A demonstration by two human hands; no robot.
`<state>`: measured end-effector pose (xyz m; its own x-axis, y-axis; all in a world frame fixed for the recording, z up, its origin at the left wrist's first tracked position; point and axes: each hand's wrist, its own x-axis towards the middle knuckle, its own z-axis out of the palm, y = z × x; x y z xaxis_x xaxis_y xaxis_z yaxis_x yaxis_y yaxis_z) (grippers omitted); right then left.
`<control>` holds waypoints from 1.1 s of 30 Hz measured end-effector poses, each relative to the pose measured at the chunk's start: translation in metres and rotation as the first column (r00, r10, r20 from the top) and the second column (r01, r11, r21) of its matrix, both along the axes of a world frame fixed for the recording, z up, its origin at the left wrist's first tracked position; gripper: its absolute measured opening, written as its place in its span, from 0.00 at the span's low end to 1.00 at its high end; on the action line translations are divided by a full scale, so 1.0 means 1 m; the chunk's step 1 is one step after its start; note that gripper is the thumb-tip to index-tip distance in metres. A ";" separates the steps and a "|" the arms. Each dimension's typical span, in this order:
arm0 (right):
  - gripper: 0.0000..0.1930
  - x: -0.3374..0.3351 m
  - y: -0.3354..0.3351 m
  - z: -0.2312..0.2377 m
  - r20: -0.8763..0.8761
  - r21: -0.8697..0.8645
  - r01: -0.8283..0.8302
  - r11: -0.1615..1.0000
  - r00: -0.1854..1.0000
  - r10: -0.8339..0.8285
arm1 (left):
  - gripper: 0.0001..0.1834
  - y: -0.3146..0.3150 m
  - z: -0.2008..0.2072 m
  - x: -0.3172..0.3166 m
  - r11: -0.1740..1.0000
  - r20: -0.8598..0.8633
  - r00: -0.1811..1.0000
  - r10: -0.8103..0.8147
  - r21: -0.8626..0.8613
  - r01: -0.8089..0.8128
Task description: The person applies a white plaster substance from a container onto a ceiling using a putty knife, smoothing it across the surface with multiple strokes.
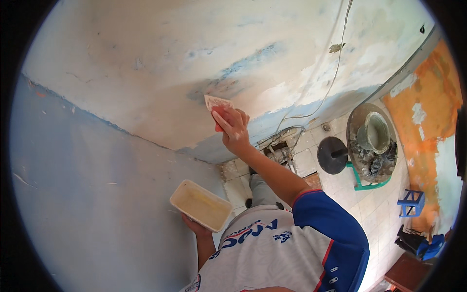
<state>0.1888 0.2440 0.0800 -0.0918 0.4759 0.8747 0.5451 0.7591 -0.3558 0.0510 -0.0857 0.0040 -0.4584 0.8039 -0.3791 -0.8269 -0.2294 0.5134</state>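
My right hand (234, 130) is closed round a red putty scraper (219, 103) with a pale, smeared blade. The scraper is at the stained wall (160, 102), just below a streak of blue patches; I cannot tell whether its blade touches the surface. Lower down, in front of my body, my left hand (195, 226) grips a rectangular off-white plastic tub (188, 195) from beneath. A thin yellowish smear shows on the tub's inside. Most of the left fingers are hidden behind it.
A cable (335, 68) hangs down the wall to a hole in the tiled floor (304, 141). To the right stand a round table (357, 117) with a bucket (376, 131), a black round base (332, 155) and a blue stool (412, 203). A blue-grey wall (87, 185) adjoins on the left.
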 end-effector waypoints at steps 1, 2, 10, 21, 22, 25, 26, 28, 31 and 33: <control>0.24 0.004 0.002 -0.006 -0.133 -0.016 -0.104 0.994 0.986 0.101 | 0.36 0.002 0.003 0.000 1.000 0.007 1.000 -0.004 0.018 0.004; 0.25 0.015 0.007 0.001 -0.210 0.013 -0.078 0.997 0.974 0.079 | 0.36 0.000 -0.002 -0.004 1.000 0.005 1.000 0.002 0.017 -0.002; 0.25 0.107 0.121 0.079 -0.266 0.129 0.392 0.911 0.898 -0.350 | 0.38 -0.006 -0.015 0.001 1.000 -0.027 1.000 0.007 -0.017 -0.007; 0.20 0.033 0.014 0.008 -0.263 0.027 -0.040 0.999 0.964 0.045 | 0.38 -0.014 -0.015 0.007 1.000 -0.033 0.999 -0.006 -0.015 0.005; 0.18 0.058 0.035 0.023 -0.239 0.089 0.165 0.982 0.961 -0.140 | 0.38 -0.017 -0.015 0.010 1.000 -0.040 0.999 0.011 -0.029 -0.012; 0.24 0.122 0.099 0.071 -0.359 0.040 0.403 0.914 0.860 -0.363 | 0.38 -0.032 -0.018 0.014 0.998 -0.026 0.999 0.029 -0.047 -0.030; 0.26 0.130 0.112 0.085 -0.432 0.056 0.430 0.901 0.824 -0.366 | 0.38 -0.034 -0.019 0.014 0.998 -0.021 0.999 0.026 -0.049 -0.027; 0.26 0.115 0.123 0.088 -0.291 0.178 0.423 0.889 0.885 -0.363 | 0.38 -0.040 -0.023 0.014 0.998 0.006 0.999 0.035 -0.053 -0.035; 0.23 0.024 0.090 0.043 -0.256 0.283 0.134 0.950 0.965 -0.060 | 0.38 -0.042 -0.026 0.014 0.997 -0.034 0.999 0.037 -0.062 -0.039; 0.25 -0.034 0.021 0.007 -0.183 0.076 -0.110 0.991 0.975 0.123 | 0.38 -0.043 -0.025 0.015 0.999 -0.006 1.000 0.030 -0.013 -0.030</control>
